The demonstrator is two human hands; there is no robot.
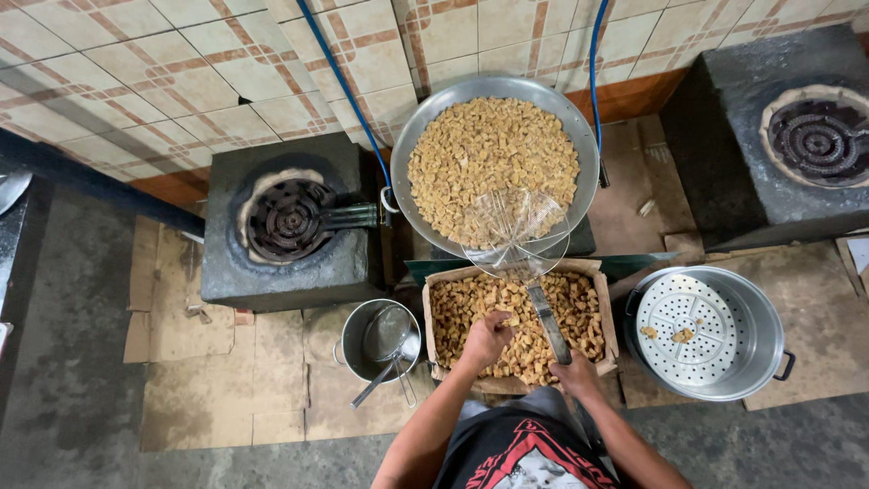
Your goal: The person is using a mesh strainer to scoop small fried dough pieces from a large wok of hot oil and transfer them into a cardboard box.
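A cardboard box [433, 337] full of golden-brown fried cubes sits on the floor in front of me. My left hand [487, 338] reaches into the box with its fingers closed on some cubes. My right hand [577, 373] grips the dark handle of a wire skimmer [516, 234], whose round mesh head hangs over the box's far edge. Beyond the skimmer stands a wide metal wok [411, 136] piled with the same cubes.
A stone burner block [288, 222] stands to the left and another [819, 136] at the far right. A small pot [380, 340] with strainers is left of the box. A large metal steamer pot [704, 331] with a perforated plate sits right. Flattened cardboard covers the floor.
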